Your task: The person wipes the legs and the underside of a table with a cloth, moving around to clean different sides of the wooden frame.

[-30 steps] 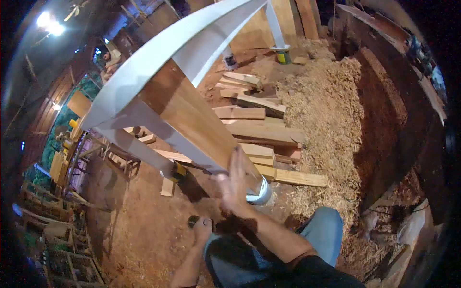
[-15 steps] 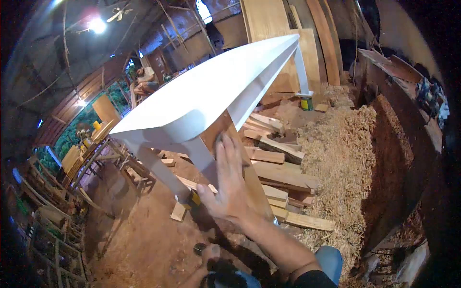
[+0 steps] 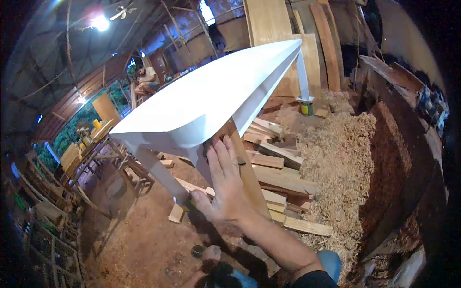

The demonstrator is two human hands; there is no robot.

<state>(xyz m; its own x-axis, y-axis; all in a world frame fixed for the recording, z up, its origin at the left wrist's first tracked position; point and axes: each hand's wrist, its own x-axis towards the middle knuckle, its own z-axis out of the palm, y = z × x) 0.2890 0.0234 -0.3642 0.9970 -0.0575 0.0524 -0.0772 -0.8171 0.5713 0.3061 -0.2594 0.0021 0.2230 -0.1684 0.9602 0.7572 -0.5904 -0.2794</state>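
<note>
A: Where is the wooden leg [image 3: 253, 192] sitting?
B: It's slanting down from the near end of the white tabletop [image 3: 201, 96], its bare brown face turning toward you.
A: And what are my hands doing?
B: Your right hand [image 3: 223, 189] is lying along the leg, fingers stretching upward side by side, thumb spreading away. A dark edge [image 3: 242, 162] is poking out beside your fingers; I can't tell what it belongs to. Your left hand [image 3: 211, 253] is staying low, well apart from the right, just beside a dark round thing [image 3: 197, 250]. It's too blurred to tell whether you're gripping that.
A: What's around the leg?
B: Wood offcuts [image 3: 281, 177] are lying on the floor to its right, with shavings [image 3: 336, 168] spreading beyond them. Farther off, a can [image 3: 306, 109] is supporting a white leg [image 3: 302, 77], and another person [image 3: 146, 80] is sitting in the background.
</note>
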